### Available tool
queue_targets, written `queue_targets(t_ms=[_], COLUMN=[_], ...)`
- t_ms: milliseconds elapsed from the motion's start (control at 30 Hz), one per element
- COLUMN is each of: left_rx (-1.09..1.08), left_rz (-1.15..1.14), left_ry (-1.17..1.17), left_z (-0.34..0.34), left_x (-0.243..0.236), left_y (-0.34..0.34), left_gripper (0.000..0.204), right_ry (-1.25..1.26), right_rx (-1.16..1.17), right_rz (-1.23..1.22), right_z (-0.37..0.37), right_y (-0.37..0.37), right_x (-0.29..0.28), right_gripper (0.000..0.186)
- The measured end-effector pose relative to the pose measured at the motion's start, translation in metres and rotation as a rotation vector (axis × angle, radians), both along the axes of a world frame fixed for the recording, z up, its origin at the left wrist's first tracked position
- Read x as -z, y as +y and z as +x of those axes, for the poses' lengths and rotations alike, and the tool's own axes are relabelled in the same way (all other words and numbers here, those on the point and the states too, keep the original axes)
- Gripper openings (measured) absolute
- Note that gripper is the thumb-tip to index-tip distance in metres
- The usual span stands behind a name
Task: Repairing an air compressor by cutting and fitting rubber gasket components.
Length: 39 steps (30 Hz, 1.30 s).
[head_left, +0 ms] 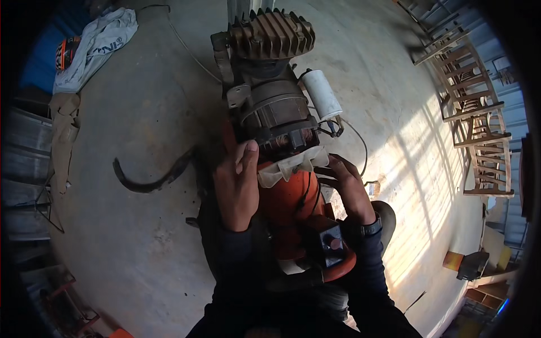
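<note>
Two bare hands are all I have at the near end of an air compressor's dark electric motor point(275, 107), with a thin, translucent whitish plastic cover point(293, 166) spanning the space between them. That cover is wavy-edged and slightly tilted, just in front of the motor's exposed copper windings point(307, 136) and over the rounded, orange-red metal tank point(282, 197).

Farther up, I see a rusty brown cylinder head point(273, 35) with coarse parallel fins, and a smooth white cylinder point(322, 94) slanting beside the motor. Below stands a boxy dark pressure switch point(332, 245) with a red round knob. The concrete floor point(141, 242) looks smooth but stained; a curved black strip point(152, 183) lies on it to the left.

My left hand point(236, 188) stands upright at the cover's left end, fingers pointing away from me; I cannot tell whether they grip it. My right hand point(348, 188) angles inward, its fingers bent narrow and holding the cover's right end. Both forearms rise from below in dark sleeves point(366, 276).
</note>
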<state>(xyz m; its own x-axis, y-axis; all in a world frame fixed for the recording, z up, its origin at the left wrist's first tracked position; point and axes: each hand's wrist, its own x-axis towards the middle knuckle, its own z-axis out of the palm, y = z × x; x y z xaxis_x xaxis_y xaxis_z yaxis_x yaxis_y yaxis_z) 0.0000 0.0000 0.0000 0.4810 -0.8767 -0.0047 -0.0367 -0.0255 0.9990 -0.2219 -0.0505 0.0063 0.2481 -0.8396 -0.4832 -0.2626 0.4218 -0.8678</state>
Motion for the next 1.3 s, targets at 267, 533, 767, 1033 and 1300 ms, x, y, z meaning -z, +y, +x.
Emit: queue_targets(t_ms=[267,533,767,1033,1300], left_rx=[-0.045,-0.029,-0.045,-0.079,-0.05], left_rz=[-0.021,0.011,0.052,0.028,0.018], left_ry=[0.014,0.02,-0.014,0.002,0.048], left_z=[0.011,0.025,0.023,0.022,0.029], left_x=[-0.002,0.015,0.02,0.029,0.041], left_y=[-0.008,-0.014,-0.02,-0.022,-0.022], left_gripper=[0.038,0.034,0.027,0.027,0.028], right_ry=[-0.241,0.431,0.337,0.445,0.164], right_rx=[0.191,-0.019,0.12,0.152,-0.632], right_rz=[0.128,-0.196,-0.24,-0.28,-0.698], right_z=[0.031,0.059,0.069,0.078,0.078], right_y=[-0.002,-0.005,-0.008,-0.006,-0.009], right_x=[-0.033,-0.055,-0.047,-0.054,-0.053], right_gripper=[0.056,0.057,0.052,0.062,0.026])
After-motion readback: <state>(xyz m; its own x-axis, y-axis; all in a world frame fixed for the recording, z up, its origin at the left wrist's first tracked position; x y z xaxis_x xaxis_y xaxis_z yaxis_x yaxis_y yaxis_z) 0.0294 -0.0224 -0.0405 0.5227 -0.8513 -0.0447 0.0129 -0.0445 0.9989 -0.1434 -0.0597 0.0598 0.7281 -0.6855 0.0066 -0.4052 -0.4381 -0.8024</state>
